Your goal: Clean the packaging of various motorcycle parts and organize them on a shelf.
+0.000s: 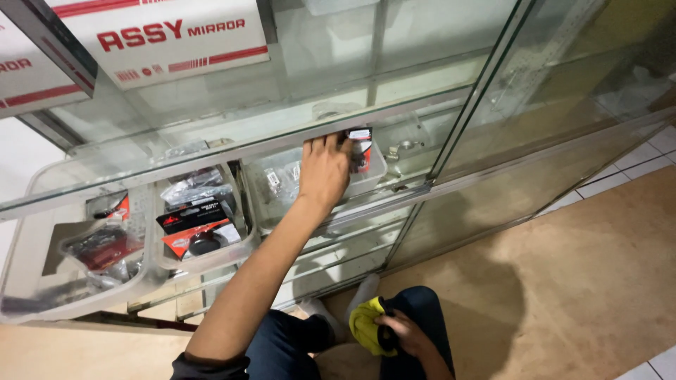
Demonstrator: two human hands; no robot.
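Red-and-black packet (360,149) sits clasped in the left hand (322,171), reaching inside the glass cabinet (451,105); right hand (405,333) clenches a yellow cloth (365,325) on the lap.

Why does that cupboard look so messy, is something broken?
Nothing looks broken. The glass cabinet seems whole. The packets just lie jumbled in clear trays. The left hand holds one small packet; the right hand grips a yellow cloth.

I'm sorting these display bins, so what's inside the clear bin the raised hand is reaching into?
The left hand holds a small red and black packet over the clear bin. Small packets lie inside; what is beneath the hand is hidden.
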